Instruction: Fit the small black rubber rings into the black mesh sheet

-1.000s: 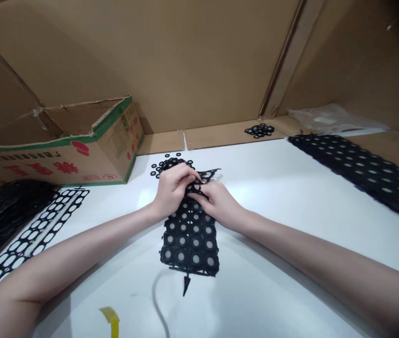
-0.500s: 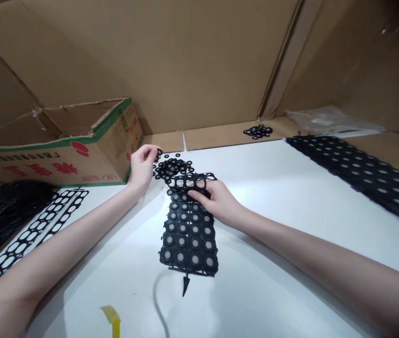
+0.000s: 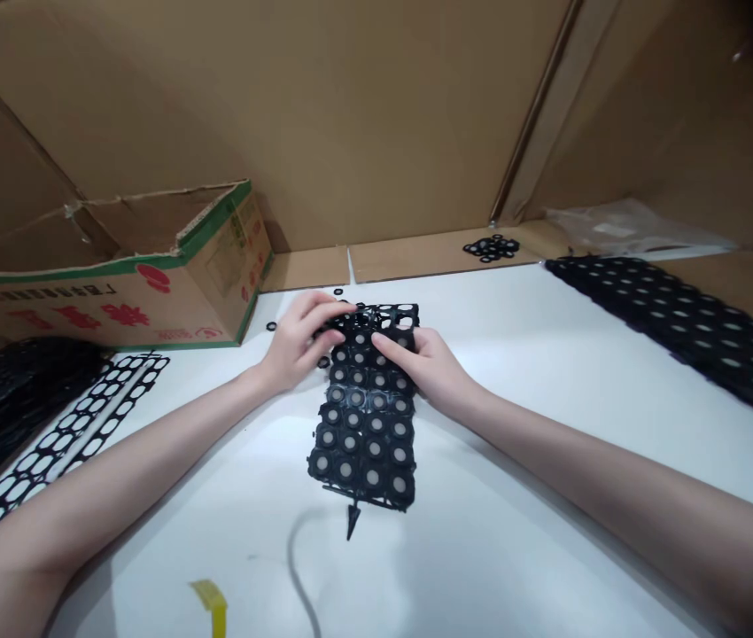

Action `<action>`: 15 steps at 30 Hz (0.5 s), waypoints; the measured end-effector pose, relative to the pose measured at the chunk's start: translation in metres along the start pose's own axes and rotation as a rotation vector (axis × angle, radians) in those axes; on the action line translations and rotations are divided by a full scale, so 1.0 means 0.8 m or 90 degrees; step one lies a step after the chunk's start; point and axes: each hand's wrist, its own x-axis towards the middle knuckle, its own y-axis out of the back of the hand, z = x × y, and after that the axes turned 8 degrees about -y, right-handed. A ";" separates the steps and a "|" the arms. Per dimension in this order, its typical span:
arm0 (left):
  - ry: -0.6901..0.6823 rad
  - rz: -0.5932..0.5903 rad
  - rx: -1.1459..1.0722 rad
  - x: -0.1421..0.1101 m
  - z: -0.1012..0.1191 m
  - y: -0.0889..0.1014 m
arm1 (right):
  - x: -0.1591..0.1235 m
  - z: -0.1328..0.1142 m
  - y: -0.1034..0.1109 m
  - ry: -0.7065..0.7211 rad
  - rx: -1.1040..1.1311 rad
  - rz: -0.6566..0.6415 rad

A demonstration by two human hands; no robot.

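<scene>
A black rubbery mesh strip, with pale-centred discs in rows of its round cells, lies in front of me. At its far end some cells look bare. My right hand grips its right edge near that end, the thumb on top and the other fingers hidden underneath. My left hand is at the upper left edge, thumb and index finger apart, fingertips against the strip; whether a small piece is between them is hidden. Small black rings show around my left hand, which covers much of their pile.
At the left stand a cardboard box, a dark stack of mesh and a bare mesh strip. A long filled mat, a plastic bag and more rings are at the right and back. Yellow tape sticks to the near tabletop.
My left hand went from the strip to the ring pile, picked up a small ring, and came back to the strip. My right hand and the strip have shifted slightly right and away from me.
</scene>
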 end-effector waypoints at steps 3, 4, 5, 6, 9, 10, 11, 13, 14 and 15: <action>-0.074 -0.083 0.010 -0.001 0.010 -0.005 | 0.001 0.001 0.001 0.004 0.008 0.008; -0.077 -0.087 0.024 -0.002 0.011 -0.007 | 0.000 0.000 0.001 0.009 0.007 0.005; -0.077 -0.083 0.036 -0.002 0.012 -0.009 | 0.000 -0.001 0.001 0.015 0.007 0.002; -0.077 -0.076 0.044 -0.002 0.012 -0.011 | -0.001 -0.002 0.001 0.021 0.006 -0.004; -0.082 -0.054 0.042 -0.003 0.010 -0.014 | -0.003 -0.006 0.000 0.039 -0.013 -0.031; -0.083 -0.047 0.036 -0.003 0.010 -0.014 | -0.003 -0.007 0.000 0.043 -0.029 -0.038; -0.082 -0.041 0.030 -0.003 0.010 -0.015 | -0.003 -0.008 -0.001 0.048 -0.048 -0.039; -0.082 -0.041 0.021 -0.003 0.011 -0.016 | -0.003 -0.009 -0.002 0.049 -0.090 -0.026; -0.080 -0.045 0.020 -0.003 0.012 -0.016 | -0.003 -0.009 -0.002 0.045 -0.108 -0.017; -0.077 -0.047 0.023 -0.003 0.012 -0.017 | -0.002 -0.009 -0.002 0.039 -0.122 -0.009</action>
